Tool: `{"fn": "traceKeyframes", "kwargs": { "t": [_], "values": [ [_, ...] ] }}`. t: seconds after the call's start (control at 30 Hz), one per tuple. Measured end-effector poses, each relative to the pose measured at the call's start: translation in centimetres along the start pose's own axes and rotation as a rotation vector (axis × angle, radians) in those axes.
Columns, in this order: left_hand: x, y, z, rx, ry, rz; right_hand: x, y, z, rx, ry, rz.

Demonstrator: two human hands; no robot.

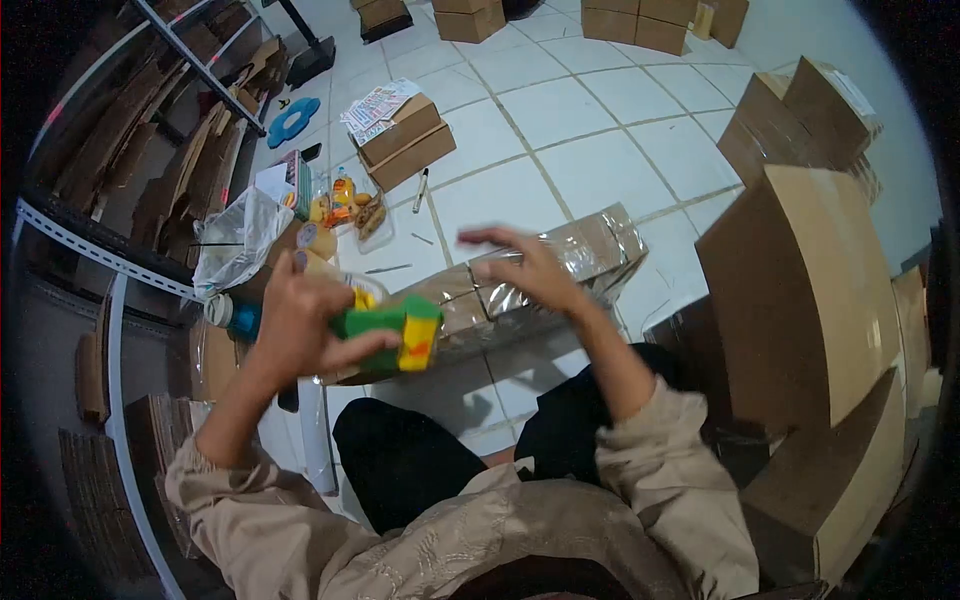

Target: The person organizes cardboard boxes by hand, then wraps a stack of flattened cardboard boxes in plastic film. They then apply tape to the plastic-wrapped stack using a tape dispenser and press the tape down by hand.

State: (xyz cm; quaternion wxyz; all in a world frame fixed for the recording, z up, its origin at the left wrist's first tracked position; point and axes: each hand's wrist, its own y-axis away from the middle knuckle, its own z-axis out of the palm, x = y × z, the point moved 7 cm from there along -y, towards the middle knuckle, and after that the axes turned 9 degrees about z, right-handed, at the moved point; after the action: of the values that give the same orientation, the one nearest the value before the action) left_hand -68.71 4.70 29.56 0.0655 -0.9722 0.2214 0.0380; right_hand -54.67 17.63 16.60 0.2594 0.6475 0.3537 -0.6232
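My left hand point(300, 325) is wrapped round a green and yellow tape dispenser point(390, 335), slightly blurred, above the left end of a long cardboard package point(465, 310). Clear shiny tape or plastic covers the package, which lies across the floor in front of my legs. Over its middle right part hovers my right hand point(530, 268), fingers apart and nothing in them. Whether its fingertips touch the wrap cannot be made out.
Cardboard boxes point(800, 290) stand at the right. A shelf point(70, 240) holding flat cardboard runs along the left. Near it are a bag-lined bin point(240, 245), snacks point(345, 200), a marker point(420, 190) and a small box point(410, 150) on the tiled floor.
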Motion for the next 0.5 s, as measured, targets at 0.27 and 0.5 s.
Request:
{"fn": "traceKeyframes", "kwargs": {
  "t": [0.27,0.5],
  "values": [
    [8.0,4.2,-1.7,0.138,0.193,0.105,2.2,11.9,12.7,-0.281,-0.961,0.006],
    [10.1,4.9,-1.3,0.11,0.236,0.071,1.7,14.8,11.9,-0.087,-0.923,0.083]
  ]
}}
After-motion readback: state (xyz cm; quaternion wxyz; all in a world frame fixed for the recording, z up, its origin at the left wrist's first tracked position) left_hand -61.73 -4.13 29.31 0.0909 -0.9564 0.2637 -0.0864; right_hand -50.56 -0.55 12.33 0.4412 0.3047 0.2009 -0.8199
